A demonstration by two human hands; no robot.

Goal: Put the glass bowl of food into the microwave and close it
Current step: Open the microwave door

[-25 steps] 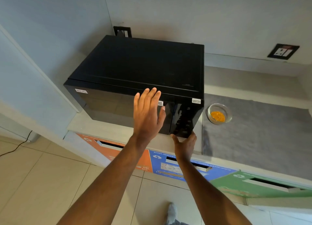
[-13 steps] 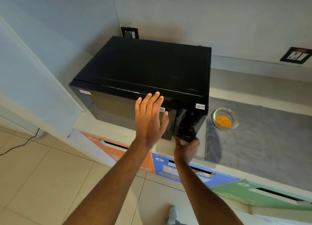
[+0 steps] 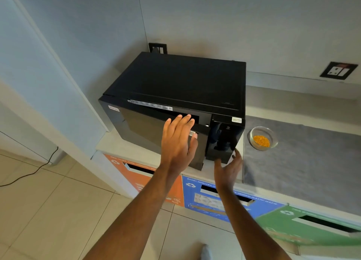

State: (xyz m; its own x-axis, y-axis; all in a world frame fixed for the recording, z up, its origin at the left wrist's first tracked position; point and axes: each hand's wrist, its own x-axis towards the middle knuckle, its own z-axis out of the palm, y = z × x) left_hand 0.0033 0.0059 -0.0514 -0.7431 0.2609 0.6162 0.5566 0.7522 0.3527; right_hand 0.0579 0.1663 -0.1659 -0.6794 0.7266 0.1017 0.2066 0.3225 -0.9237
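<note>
1. Black and glossy, the microwave [image 3: 175,87] sits on a pale counter [image 3: 117,144] in the corner, and both bare forearms reach up toward its front from the bottom of the view.
2. The left hand [image 3: 178,142] is held flat and spread, back of the hand toward the camera, fingers together and pointing up, in front of the right part of the microwave door [image 3: 156,134]. It grasps nothing; whether the palm touches the door cannot be told.
3. The door stands slightly ajar: its right edge sits forward of the body, with a dark gap showing along its top and beside the control panel [image 3: 224,140].
4. The right hand [image 3: 227,170] is lower, just below the bottom of the control panel, palm turned inward and fingers loosely spread. It is empty, with one fingertip close to the panel's lower corner.
5. The glass bowl [image 3: 263,137] stands upright on a grey mat [image 3: 312,162] just right of the microwave, near it but apart, and well clear of both hands.
6. It is small, round and clear, with a low heap of orange-yellow food [image 3: 261,141] in the bottom.
7. Below the counter run orange [image 3: 136,173], blue [image 3: 205,197] and green [image 3: 293,226] bin fronts with slots.
</note>
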